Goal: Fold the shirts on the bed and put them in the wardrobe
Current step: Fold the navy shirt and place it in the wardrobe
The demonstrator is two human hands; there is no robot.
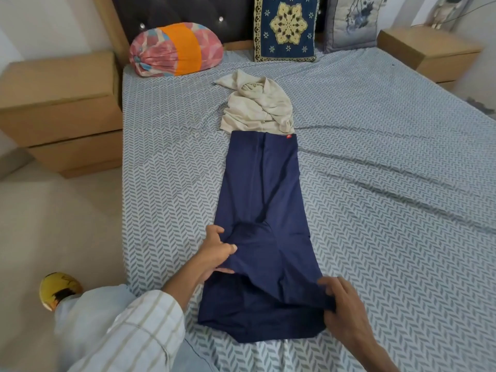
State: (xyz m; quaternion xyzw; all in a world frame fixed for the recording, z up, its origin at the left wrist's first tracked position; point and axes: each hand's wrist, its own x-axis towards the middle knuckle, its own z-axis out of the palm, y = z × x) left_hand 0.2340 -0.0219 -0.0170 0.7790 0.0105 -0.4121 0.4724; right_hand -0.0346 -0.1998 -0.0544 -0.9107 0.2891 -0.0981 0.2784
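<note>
Fingers [214, 251] of the left hand [217, 249] curl round a fold of the navy shirt [263, 200] at its left side, thumb on top, pinching the cloth near the bed's [389, 183] near edge. On the other side, the right hand [346, 310] grips the shirt's near right corner, its fingers bent over the bunched hem. The navy shirt lies as a long narrow strip down the middle of the bed, sides folded inward, running from the near edge toward the headboard; a small red tag [288, 136] shows at its far end. Its near end is lifted slightly between the two hands. Touching that far end is a crumpled beige shirt [257, 106], unfolded, lying toward the head of the bed. A pink and orange bolster [175, 49] sits at the far left corner, with a blue patterned cushion [285, 28] and a grey cushion [349, 22] against the headboard. Wooden bedside cabinets [59, 103] stand on either side.
</note>
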